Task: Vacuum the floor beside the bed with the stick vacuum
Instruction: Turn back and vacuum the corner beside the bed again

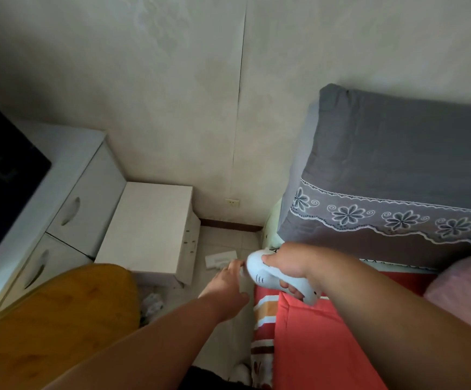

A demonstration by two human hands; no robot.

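Observation:
My right hand (287,266) grips the handle of the white stick vacuum (259,273), held above the bed's edge. My left hand (224,284) reaches to the vacuum's body just left of the handle, fingers touching it; whether they curl round it is hidden. The vacuum's white floor head (219,259) lies on the pale tiled floor (223,240) in the narrow gap beside the bed (313,333). The tube between body and head is hidden behind my left hand.
A white bedside box (147,232) and a white drawer cabinet (68,209) stand left of the gap. A yellow wooden stool seat (54,319) is at lower left. A grey floral pillow (397,175) leans on the wall; a wall socket (232,203) sits low.

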